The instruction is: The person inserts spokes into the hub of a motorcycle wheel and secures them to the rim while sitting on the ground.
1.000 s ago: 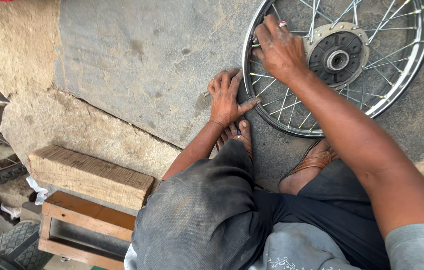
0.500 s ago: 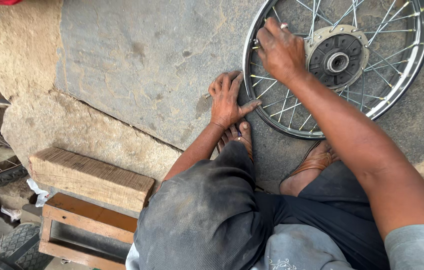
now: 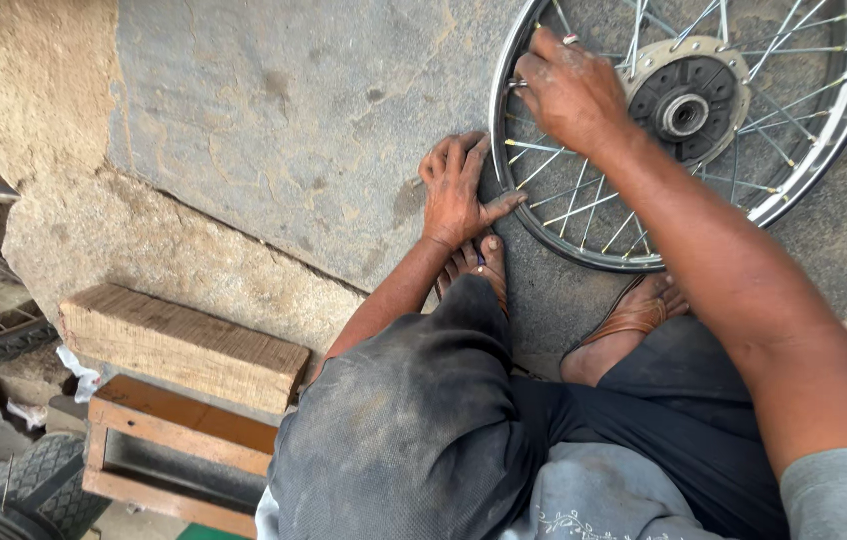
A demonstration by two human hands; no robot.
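hands on a spoked wheel [image 3: 734, 120] lying flat on a stone slab [image 3: 274, 130].

left hand [image 3: 459, 190] lies flat, fingers spread, thumb against the rim; right hand [image 3: 572, 92] curls over the spokes near the hub [image 3: 686, 113], pinching something small i cannot make out. best to keep the rim pinned and work one spoke at a time. rough ground, a wood block [image 3: 184, 345] and a tyre [image 3: 24, 490] close by.
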